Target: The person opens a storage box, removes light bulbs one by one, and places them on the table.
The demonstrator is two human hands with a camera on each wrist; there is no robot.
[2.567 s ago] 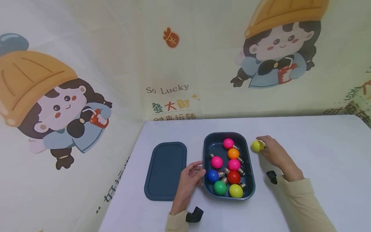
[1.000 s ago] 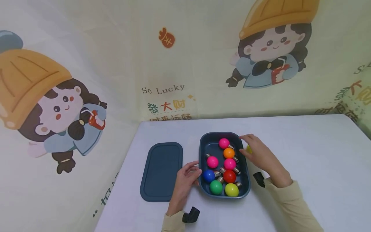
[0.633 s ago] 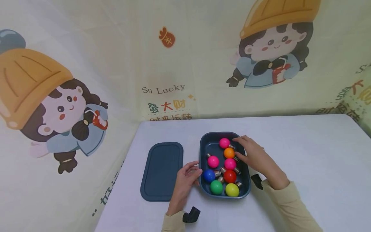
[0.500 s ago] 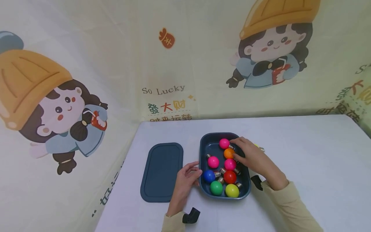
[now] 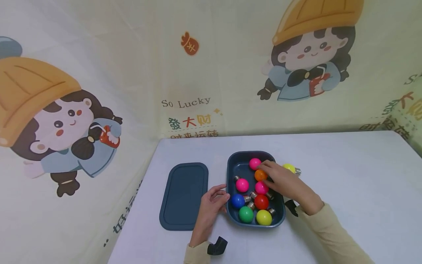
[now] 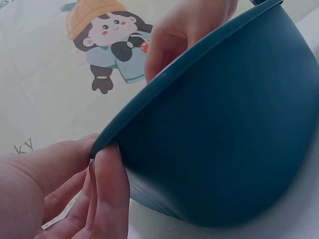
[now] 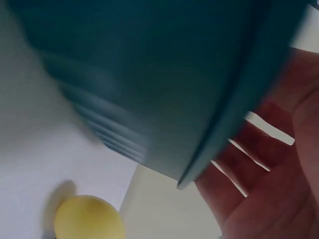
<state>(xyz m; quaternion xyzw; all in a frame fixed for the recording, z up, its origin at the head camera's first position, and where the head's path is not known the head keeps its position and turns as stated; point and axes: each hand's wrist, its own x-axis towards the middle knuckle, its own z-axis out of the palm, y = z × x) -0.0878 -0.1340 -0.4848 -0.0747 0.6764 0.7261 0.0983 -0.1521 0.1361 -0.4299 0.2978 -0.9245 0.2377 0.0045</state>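
Tray (image 5: 242, 170) and lid (image 5: 184, 196) are dark blue. Bulbs (image 5: 245, 214) are pink, orange, red, blue, green, yellow. Cartoon figures (image 5: 296, 91) pattern the cream backdrop (image 5: 230, 66).

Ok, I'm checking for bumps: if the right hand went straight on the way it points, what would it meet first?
Probably the orange bulb in the tray, just ahead of the right hand in the head view, though whether they already touch is unclear.

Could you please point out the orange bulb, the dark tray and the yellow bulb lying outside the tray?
Orange bulb (image 5: 260, 175): head view, on its round globe.
Dark tray (image 5: 242, 171): head view, on its bare floor.
Yellow bulb (image 5: 288, 168) lying outside: head view, on its round globe.
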